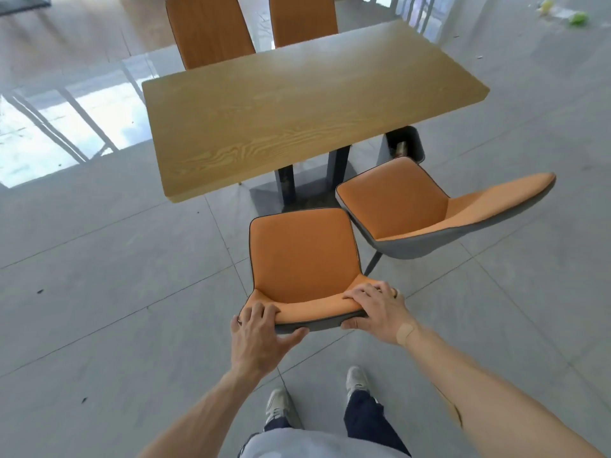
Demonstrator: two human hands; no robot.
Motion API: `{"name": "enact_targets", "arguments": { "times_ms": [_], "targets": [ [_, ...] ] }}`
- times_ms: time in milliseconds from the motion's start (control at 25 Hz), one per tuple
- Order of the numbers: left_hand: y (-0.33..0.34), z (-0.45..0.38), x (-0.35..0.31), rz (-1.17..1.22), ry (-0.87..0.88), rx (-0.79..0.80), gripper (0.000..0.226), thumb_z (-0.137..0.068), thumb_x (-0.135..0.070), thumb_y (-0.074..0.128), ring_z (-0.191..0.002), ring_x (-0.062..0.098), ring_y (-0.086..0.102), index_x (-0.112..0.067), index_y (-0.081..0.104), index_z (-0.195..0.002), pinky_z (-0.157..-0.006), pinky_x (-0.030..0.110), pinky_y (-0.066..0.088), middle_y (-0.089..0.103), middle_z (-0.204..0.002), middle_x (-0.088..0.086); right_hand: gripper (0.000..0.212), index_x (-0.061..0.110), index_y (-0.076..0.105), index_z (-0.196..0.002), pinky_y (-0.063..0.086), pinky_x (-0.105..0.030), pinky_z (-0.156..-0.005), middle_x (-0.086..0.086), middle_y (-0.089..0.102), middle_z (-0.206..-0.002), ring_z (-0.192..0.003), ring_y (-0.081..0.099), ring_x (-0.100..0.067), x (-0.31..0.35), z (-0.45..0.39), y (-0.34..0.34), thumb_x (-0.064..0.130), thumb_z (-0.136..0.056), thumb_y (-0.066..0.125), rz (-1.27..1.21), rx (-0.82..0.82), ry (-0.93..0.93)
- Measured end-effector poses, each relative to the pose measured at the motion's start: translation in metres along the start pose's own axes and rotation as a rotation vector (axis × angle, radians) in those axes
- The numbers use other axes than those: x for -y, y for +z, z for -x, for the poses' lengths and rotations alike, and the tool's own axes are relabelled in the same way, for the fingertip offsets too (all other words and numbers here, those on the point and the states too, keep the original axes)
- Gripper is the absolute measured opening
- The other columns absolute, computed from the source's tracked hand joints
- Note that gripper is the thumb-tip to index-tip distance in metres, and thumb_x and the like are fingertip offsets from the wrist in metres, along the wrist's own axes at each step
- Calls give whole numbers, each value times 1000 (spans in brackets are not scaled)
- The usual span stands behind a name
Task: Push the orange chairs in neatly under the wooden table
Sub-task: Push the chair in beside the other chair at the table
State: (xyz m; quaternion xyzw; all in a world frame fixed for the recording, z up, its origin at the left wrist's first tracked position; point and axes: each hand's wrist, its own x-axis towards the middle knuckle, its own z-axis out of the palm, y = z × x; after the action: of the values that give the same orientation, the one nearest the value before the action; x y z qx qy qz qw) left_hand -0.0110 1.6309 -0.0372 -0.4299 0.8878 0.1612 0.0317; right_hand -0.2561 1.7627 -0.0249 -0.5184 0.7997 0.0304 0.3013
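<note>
An orange chair (pixel 302 256) with a grey back stands right in front of me, its seat just short of the near edge of the wooden table (pixel 297 107). My left hand (pixel 261 335) grips the left end of its backrest top, fingers over the front and thumb behind. My right hand (pixel 377 309) grips the right end the same way. A second orange chair (pixel 406 200) stands to the right, turned at an angle, its seat corner next to the first chair. Two more orange chairs (pixel 208 31) (pixel 302 19) sit at the table's far side.
Grey floor tiles spread all round. The table's dark legs (pixel 286 186) stand under its near edge, ahead of the held chair. A grey bin (pixel 405 143) sits under the table's right corner. My feet (pixel 357 380) are just behind the chair. Small litter (pixel 577 18) lies far right.
</note>
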Motion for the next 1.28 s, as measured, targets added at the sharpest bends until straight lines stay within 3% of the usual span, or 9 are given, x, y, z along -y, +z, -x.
{"name": "enact_targets", "arguments": {
  "times_ms": [440,680,800,920,1040,1160,1280],
  "targets": [
    [9,-44,-95,15,-224,-5,76,-68,-93,26,-107,19,46,-29,49,-103,-95,42,36,51,-112,-7,67,47,40,-132,26,-58,-101,14,41,-141,-128,26,-22,-89,-61,-72,84,-77,39,64,67,-206],
    [8,-53,-102,41,-247,38,81,-66,-95,26,-108,17,46,-30,47,-108,-96,41,36,47,-114,-8,72,48,41,-131,27,-59,-102,15,43,-140,-130,27,-20,-96,-67,-87,88,-70,40,52,109,-226],
    [6,-53,-96,120,-239,60,82,-66,-96,24,-108,14,46,-33,49,-113,-97,38,37,46,-115,-11,74,51,43,-130,17,-68,-107,15,45,-140,-135,28,-22,-91,-69,-95,91,-67,43,83,152,-179],
    [-4,-51,-82,299,-285,115,75,-70,-92,30,-110,11,47,-36,51,-115,-93,36,42,46,-115,-15,81,48,49,-129,15,-71,-108,12,54,-132,-130,41,-23,-66,-75,-108,95,-65,35,75,216,-159],
    [-23,-47,-57,398,-339,143,72,-72,-88,37,-116,12,46,-35,53,-118,-95,39,45,48,-123,-12,73,40,52,-130,22,-66,-113,10,56,-136,-127,50,-20,-21,-84,-118,86,-74,41,-10,175,-237],
    [-50,-38,-10,464,-388,73,67,-77,-80,47,-126,14,43,-33,53,-125,-101,39,42,47,-135,-8,66,35,54,-130,38,-57,-109,8,58,-136,-124,53,-16,40,-98,-127,78,-81,44,-57,83,-341],
    [-89,-32,54,534,-409,-31,66,-77,-76,51,-128,14,41,-30,55,-126,-104,38,39,48,-135,-6,64,31,54,-132,39,-53,-108,7,57,-138,-128,51,-15,112,-118,-143,73,-84,47,-75,-8,-448]
  ]
}}
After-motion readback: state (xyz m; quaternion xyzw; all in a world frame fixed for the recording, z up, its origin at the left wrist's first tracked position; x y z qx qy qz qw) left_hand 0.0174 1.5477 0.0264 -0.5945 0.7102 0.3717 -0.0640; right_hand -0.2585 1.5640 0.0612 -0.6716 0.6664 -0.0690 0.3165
